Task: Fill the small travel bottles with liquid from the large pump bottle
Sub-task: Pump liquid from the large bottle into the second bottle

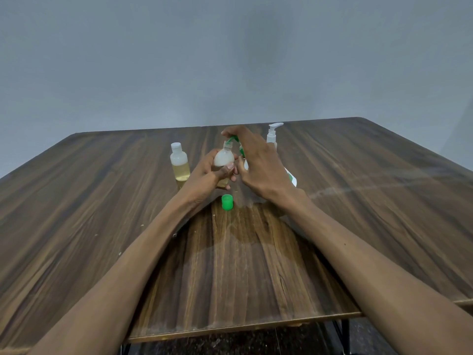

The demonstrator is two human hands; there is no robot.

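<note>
My left hand (210,172) grips a small clear travel bottle (224,158) upright just above the table; its mouth has no cap, and there is yellowish liquid low in it. My right hand (256,162) reaches over it, and its fingertips pinch a small green piece (233,139) at the bottle's mouth. What that piece is I cannot tell. The large white pump bottle (273,135) stands right behind my right hand, mostly hidden. A second travel bottle (180,162), white-capped and about half full of yellow liquid, stands to the left.
A loose green cap (227,202) lies on the wooden table (358,201) just in front of my hands. Another bit of green (242,151) shows behind my right hand. The table's far edge meets a grey wall.
</note>
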